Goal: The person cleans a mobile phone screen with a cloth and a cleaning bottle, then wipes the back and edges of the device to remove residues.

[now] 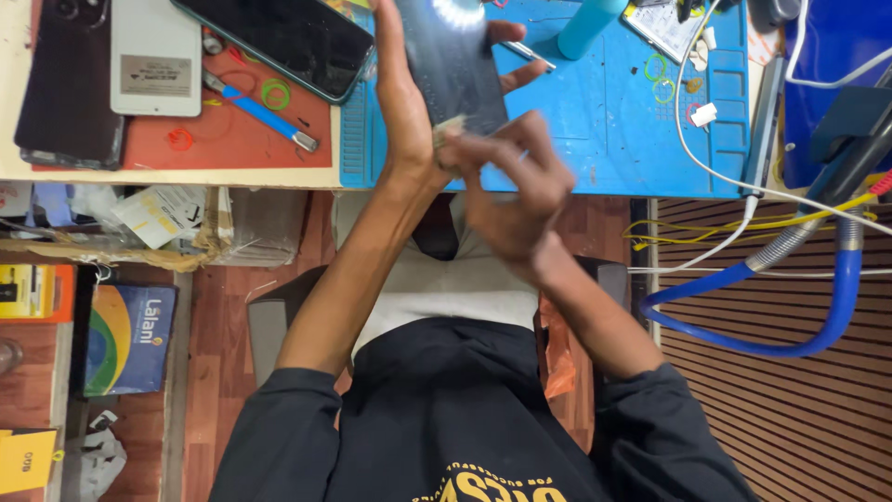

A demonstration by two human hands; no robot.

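Head view, looking down over a repair bench. A dark flat phone (452, 70), glossy enough to mirror a ring of light near its top edge, is held on edge above the blue work mat (604, 112), clear of the bench. The left hand (404, 102) cradles it: the palm runs along the phone's left side, while the fingertips (506, 33) curl round the far edge and show on the right, spread slightly apart. This grip appears to steady the phone so that its lower edge faces the other hand. The right hand (506, 181) meets that lower edge, its thumb and fingers bunched together and pinching a small pale tab or part (449, 128); motion blur hides what the part is. Both forearms rise from dark sleeves and converge over the lap, wrists bent so the hands touch at the phone's corner.

On the mat lie a teal cylinder (587, 26), green elastic rings (660, 79) and a white cable (706, 158). To the left, an orange mat (232, 139) carries a second dark phone (283, 37), a blue-handled tool (260, 112), a white rectangular device (155, 56) and a dark back cover (67, 84). A blue hose (790, 349) loops at the right
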